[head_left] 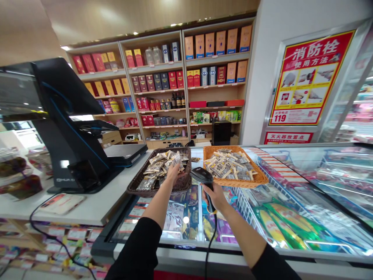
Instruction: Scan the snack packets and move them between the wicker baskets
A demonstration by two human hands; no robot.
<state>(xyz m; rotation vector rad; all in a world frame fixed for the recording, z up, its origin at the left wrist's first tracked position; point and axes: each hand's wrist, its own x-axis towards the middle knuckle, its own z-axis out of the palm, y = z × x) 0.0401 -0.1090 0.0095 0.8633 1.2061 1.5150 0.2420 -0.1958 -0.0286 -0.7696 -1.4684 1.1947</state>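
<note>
Reaching into the dark brown wicker basket (136, 171), my left hand (173, 173) has its fingers closed on a small clear-and-beige snack packet (176, 158). More of these packets lie heaped around it in the basket. My right hand (216, 196) is wrapped round the handle of a black barcode scanner (201, 175), whose head points left toward the dark basket. Its cord hangs down in front. Just beyond the scanner sits an orange-tan wicker basket (258, 179) holding similar packets (220, 166).
Both baskets rest on a glass-topped freezer (189, 237) holding bagged goods. To the left, a black point-of-sale terminal (72, 147), a scale (128, 153) and a phone-like flat object (62, 203) stand on the white counter (96, 202). Shelves of boxed bottles (157, 81) line the back wall.
</note>
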